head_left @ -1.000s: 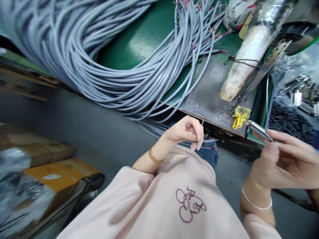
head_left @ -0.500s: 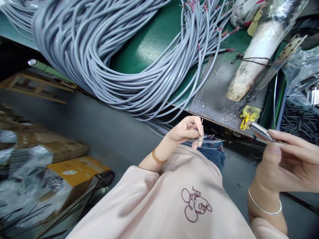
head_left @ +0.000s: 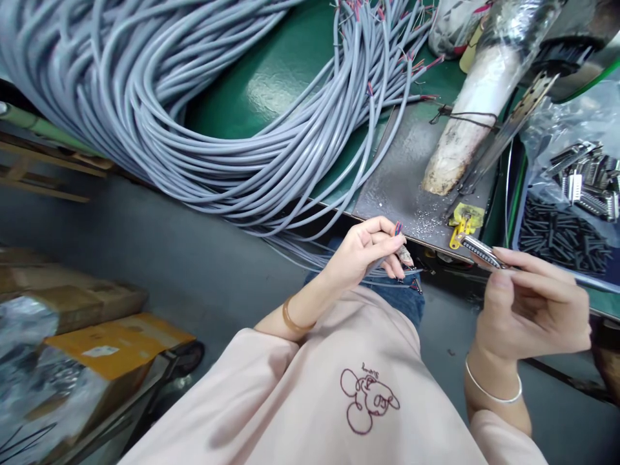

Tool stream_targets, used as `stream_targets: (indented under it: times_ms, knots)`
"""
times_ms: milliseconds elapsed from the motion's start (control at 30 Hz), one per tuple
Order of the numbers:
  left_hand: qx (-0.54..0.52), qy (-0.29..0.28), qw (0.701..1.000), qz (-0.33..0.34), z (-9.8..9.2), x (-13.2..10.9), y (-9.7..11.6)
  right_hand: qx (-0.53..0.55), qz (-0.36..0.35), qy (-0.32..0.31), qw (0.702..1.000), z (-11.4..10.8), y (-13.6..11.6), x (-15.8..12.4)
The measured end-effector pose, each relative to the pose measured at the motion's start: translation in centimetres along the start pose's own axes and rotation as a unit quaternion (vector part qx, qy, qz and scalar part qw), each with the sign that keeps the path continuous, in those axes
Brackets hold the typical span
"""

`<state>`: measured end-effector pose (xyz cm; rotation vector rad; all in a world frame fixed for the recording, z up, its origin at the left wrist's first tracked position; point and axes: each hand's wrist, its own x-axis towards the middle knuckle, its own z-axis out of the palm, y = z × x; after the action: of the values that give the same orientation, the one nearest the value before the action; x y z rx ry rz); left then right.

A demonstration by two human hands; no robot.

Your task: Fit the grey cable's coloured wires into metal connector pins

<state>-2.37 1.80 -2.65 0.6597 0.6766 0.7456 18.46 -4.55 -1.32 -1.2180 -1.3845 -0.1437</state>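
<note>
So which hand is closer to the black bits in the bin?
Right. The right hand is just below the black bits in the picture; the left hand is farther off to their left.

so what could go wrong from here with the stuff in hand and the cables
The silver metal multi-pin connector could slip, since the right hand seems to have its grip near one end only. The thin red and blue wires in the left hand might bend, as their tips stick out. The thick pile of round grey cables may slide, because its loops hang over the table's edge.
</note>
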Motion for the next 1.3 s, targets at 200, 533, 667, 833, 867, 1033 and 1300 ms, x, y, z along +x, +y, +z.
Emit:
stream_targets:
  times_ms: [200, 533, 667, 833, 867, 1033, 1300]
  knots:
    - [0.075, -0.001, 0.996, 0.044, 1.2, 0.0, -0.1, -0.003, 0.08, -0.073, 0.994, 0.7, -1.6, -0.5]
    - [0.168, 0.012, 0.982, 0.086, 3.1, 0.5, 0.1, 0.012, 0.079, -0.135, 0.988, 1.3, -1.3, -0.6]
    - [0.147, 0.029, 0.984, 0.095, 3.4, 1.0, 0.1, 0.023, 0.086, -0.146, 0.985, 1.4, -1.1, -0.6]
    - [0.133, 0.041, 0.984, 0.114, 3.7, 1.5, 0.4, 0.03, 0.096, -0.132, 0.986, 1.6, -0.9, -0.4]
    - [0.132, 0.04, 0.983, 0.118, 3.7, 1.6, 0.4, 0.029, 0.096, -0.13, 0.986, 1.6, -0.9, -0.3]
    - [0.13, 0.028, 0.983, 0.13, 3.9, 2.0, 0.5, 0.012, 0.079, -0.119, 0.99, 1.8, -0.8, 0.3]
    - [0.225, 0.097, 0.945, 0.216, 3.4, 1.5, 0.1, -0.021, 0.07, -0.108, 0.991, 1.5, -0.5, 0.9]
